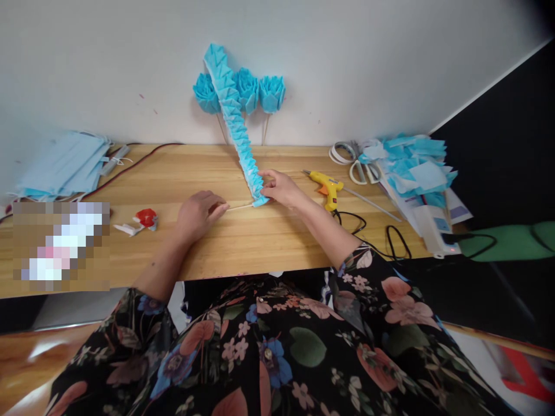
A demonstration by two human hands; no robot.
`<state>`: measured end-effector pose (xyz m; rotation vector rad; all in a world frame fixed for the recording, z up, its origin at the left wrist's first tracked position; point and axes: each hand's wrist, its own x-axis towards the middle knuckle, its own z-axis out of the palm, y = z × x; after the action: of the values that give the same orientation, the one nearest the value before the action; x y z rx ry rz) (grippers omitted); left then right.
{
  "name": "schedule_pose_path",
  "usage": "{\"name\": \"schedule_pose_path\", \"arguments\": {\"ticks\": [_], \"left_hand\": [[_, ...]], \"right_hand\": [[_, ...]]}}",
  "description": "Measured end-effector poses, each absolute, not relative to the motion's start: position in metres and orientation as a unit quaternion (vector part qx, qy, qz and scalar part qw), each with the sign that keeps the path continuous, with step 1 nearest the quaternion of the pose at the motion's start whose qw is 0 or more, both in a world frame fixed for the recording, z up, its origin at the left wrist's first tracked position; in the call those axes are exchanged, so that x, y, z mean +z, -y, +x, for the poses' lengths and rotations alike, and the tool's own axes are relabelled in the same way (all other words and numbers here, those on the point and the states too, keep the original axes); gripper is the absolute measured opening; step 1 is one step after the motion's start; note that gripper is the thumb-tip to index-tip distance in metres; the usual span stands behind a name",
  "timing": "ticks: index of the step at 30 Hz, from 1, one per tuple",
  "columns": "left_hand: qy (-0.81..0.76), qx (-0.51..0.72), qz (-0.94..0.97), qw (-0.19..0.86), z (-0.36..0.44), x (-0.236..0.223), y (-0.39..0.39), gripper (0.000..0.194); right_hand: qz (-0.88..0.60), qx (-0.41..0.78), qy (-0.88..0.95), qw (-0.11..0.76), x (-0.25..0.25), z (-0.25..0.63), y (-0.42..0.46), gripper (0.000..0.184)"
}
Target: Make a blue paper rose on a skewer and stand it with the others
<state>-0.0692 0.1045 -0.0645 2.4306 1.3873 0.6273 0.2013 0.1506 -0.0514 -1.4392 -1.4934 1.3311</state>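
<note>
A long strip of folded blue paper runs from the wall down to the wooden table. My right hand is closed on its lower end. A thin wooden stick pokes out of that end toward the left. My left hand pinches the stick's free tip. Three blue paper flowers on sticks lean against the wall behind the strip.
A yellow glue gun with a black cord lies right of my right hand. Scissors and blue paper scraps sit at the far right. A stack of blue paper is at the far left, a small red-and-white object nearer.
</note>
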Motion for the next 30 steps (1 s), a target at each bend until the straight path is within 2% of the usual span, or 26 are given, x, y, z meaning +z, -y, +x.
{"name": "schedule_pose_path", "arguments": {"ticks": [9, 15, 24, 30], "left_hand": [[-0.473, 0.222, 0.841, 0.141, -0.071, -0.061, -0.104, 0.06], [-0.474, 0.223, 0.841, 0.136, -0.073, -0.063, -0.105, 0.066], [-0.478, 0.222, 0.838, 0.139, -0.073, -0.061, -0.105, 0.068], [-0.481, 0.255, 0.828, 0.132, -0.076, -0.064, -0.106, 0.067]], "right_hand": [[-0.539, 0.527, 0.569, 0.329, -0.048, 0.201, -0.147, 0.058], [-0.535, 0.552, 0.539, 0.344, -0.043, 0.198, -0.143, 0.054], [-0.531, 0.581, 0.507, 0.352, -0.033, 0.198, -0.139, 0.048], [-0.499, 0.606, 0.501, 0.364, -0.011, 0.206, -0.145, 0.056]]}}
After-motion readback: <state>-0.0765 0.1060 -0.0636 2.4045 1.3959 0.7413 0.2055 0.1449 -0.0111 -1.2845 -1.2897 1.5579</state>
